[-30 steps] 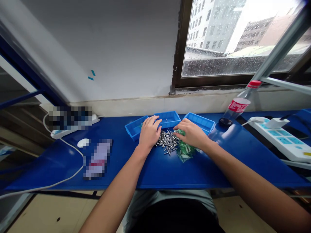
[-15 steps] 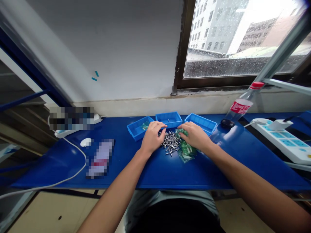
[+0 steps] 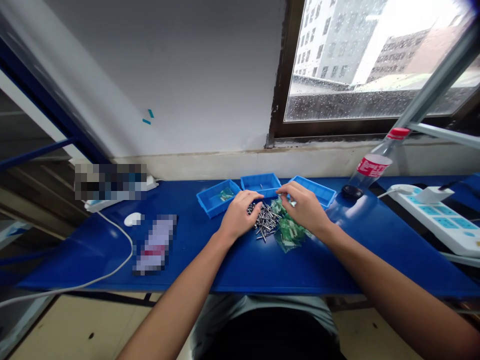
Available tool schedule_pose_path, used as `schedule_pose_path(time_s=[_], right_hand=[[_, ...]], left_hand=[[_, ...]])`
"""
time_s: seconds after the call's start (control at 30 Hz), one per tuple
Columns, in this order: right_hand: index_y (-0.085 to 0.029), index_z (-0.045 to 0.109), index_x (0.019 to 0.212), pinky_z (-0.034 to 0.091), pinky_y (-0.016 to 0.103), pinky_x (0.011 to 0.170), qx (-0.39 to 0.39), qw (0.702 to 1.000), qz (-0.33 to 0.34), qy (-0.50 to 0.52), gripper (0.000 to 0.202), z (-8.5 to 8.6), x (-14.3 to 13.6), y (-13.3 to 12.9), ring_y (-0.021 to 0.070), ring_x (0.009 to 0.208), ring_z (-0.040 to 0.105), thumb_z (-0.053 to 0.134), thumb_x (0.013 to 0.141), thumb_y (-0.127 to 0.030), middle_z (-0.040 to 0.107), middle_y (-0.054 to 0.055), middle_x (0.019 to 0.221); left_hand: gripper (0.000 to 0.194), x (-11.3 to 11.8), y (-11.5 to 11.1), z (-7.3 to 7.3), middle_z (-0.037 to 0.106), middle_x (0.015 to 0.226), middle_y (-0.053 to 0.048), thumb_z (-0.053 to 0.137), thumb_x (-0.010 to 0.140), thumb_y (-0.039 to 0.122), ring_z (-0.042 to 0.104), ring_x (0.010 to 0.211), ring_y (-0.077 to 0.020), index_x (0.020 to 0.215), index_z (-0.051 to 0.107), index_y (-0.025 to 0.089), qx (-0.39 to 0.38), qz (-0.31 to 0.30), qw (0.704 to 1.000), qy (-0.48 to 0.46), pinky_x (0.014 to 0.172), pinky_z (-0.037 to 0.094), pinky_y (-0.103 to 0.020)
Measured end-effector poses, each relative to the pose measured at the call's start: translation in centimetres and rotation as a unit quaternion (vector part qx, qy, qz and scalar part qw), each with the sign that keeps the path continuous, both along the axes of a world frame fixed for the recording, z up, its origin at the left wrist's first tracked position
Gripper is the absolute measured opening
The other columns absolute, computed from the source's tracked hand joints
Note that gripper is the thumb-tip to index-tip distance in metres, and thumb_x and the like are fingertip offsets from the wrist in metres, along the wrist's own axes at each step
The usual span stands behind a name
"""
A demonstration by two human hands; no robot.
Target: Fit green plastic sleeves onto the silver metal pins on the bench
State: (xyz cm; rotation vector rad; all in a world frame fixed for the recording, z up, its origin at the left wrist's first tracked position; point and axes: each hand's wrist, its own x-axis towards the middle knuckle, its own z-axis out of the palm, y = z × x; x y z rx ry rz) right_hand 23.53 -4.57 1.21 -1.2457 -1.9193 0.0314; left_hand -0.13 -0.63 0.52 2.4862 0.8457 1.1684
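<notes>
My left hand point(image 3: 242, 214) rests at the left side of a pile of metal screws point(image 3: 267, 225), its fingers curved over the far edge and a gap between thumb and forefinger. To the right, my right hand point(image 3: 303, 206) hovers over green plastic bags point(image 3: 290, 232), fingers bent and thumb apart from the forefinger; I see nothing held in it. Pale pieces show inside the bags. Beyond the hands stand a left blue tray point(image 3: 210, 206) with a small green bag in it, a middle blue tray point(image 3: 258, 191) with a screw lying inside, and a right blue tray point(image 3: 322, 197).
A cola bottle point(image 3: 371, 165) stands behind the right tray. Power strips point(image 3: 442, 212) lie at the right, another at the far left. A white cable point(image 3: 127, 257), a white round object point(image 3: 133, 219) and a blurred-out phone-like item point(image 3: 155, 245) are on the blue table's left.
My right hand has lifted off the green bags and shifted slightly, uncovering more of them. My left hand has moved a little right and toward me, showing more of the left tray.
</notes>
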Motion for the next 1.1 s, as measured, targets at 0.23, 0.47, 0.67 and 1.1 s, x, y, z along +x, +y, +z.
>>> schedule_pose_path(time_s=[0.23,0.47,0.67,1.1], right_hand=[[-0.028,0.069,0.118,0.066,0.045,0.085,-0.011,0.973,0.089,0.213,0.018,0.9,-2.2,-1.8,0.0272,0.107,0.068,0.062,0.102,-0.032,0.066,0.011,0.116],[-0.026,0.059,0.14,0.068,0.045,0.089,-0.123,0.936,0.11,0.312,0.054,-0.8,-2.4,-1.0,0.0268,0.109,0.071,0.078,0.092,-0.043,0.068,0.012,0.121],[-0.021,0.064,0.134,0.067,0.047,0.088,-0.228,0.903,0.142,0.335,0.057,-0.7,-2.5,-0.7,0.0235,0.086,0.077,0.083,0.087,-0.047,0.076,0.006,0.097],[-0.022,0.067,0.131,0.069,0.046,0.084,-0.269,0.865,0.131,0.403,0.049,0.7,-2.7,-1.2,0.0266,0.093,0.08,0.075,0.093,-0.053,0.081,0.008,0.097]], left_hand=[[0.067,0.2,-0.3,0.0,0.07,0.139,-0.014,0.074,0.097,0.041,0.07,0.123,-0.0289,0.156,0.048,0.024,-0.115,-0.048,0.99,-0.06,0.103,0.059,-0.045],[0.055,0.2,0.3,-0.3,0.079,0.095,-0.005,0.074,0.096,0.034,0.076,0.085,-0.0193,0.145,0.057,0.02,-0.226,-0.049,0.96,-0.155,0.082,0.062,-0.033],[0.05,0.0,-0.1,0.0,0.078,0.1,-0.006,0.07,0.099,0.031,0.076,0.086,-0.0194,0.146,0.056,0.021,-0.185,-0.059,0.973,-0.125,0.081,0.063,-0.034],[0.039,-0.7,0.2,0.2,0.072,0.135,-0.013,0.073,0.098,0.033,0.065,0.13,-0.028,0.136,0.069,0.024,0.048,-0.096,0.994,-0.005,0.112,0.055,-0.05]])
